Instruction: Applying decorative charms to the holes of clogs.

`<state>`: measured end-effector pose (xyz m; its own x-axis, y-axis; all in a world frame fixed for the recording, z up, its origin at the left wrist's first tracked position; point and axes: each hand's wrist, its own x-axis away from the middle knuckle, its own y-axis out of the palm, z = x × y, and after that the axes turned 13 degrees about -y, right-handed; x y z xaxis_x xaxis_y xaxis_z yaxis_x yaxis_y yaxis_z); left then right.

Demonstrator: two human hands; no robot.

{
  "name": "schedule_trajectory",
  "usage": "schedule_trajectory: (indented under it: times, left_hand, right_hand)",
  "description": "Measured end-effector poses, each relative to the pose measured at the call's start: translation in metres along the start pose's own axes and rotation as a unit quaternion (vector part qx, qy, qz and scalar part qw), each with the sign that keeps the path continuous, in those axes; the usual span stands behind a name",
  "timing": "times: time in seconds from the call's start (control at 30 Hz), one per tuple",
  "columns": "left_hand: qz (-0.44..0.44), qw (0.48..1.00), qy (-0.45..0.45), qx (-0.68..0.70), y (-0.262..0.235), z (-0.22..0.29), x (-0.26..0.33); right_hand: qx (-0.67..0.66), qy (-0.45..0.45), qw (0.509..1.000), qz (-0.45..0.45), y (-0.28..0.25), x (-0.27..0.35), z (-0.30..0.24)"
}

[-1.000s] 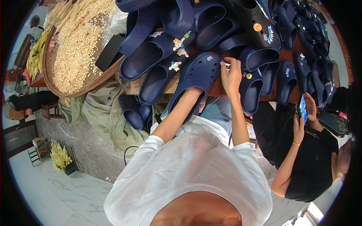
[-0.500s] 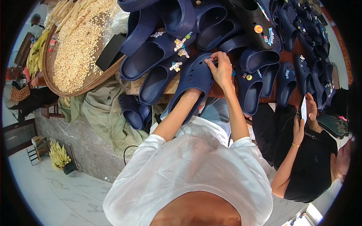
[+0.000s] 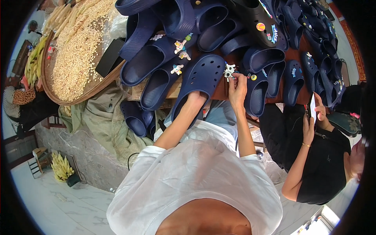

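A navy blue clog (image 3: 205, 72) with holes over its toe stands in front of me, toe pointing away. My left hand (image 3: 197, 98) reaches into its opening, and its fingers are hidden inside. To the right of the clog, my right hand (image 3: 237, 92) has thumb and fingers pinched together at a white shoe charm (image 3: 230, 70) with dark spots. Other small coloured charms lie partly hidden around those fingertips. No charm shows on the toe of the clog over my left hand.
More navy clogs (image 3: 147, 60), some with charms, crowd both sides. A black clog (image 3: 262, 23) lies beyond. At the left sits a round tray (image 3: 51, 88) of pale kernels with a black box (image 3: 109, 58). A person in black (image 3: 323, 168) holds a phone at the right.
My right hand has moved off the clog's toe, a little right and nearer, to the charms beside it. My left hand stays inside the clog. The view has shifted slightly.
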<state>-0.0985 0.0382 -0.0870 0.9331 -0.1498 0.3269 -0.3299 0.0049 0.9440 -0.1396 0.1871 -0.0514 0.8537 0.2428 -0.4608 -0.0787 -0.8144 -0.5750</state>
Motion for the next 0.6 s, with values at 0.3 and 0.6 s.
schedule_trajectory:
  times: [0.3,0.6]
  left_hand:
    - [0.056,0.977,0.045,-0.201,0.006,-0.008,0.071]
    - [-0.009,0.996,0.033,-0.088,0.014,-0.024,0.09]
  right_hand:
    - [0.039,-0.079,0.996,0.033,0.006,-0.015,0.007]
    - [-0.091,-0.074,0.988,-0.1,0.001,0.011,-0.064]
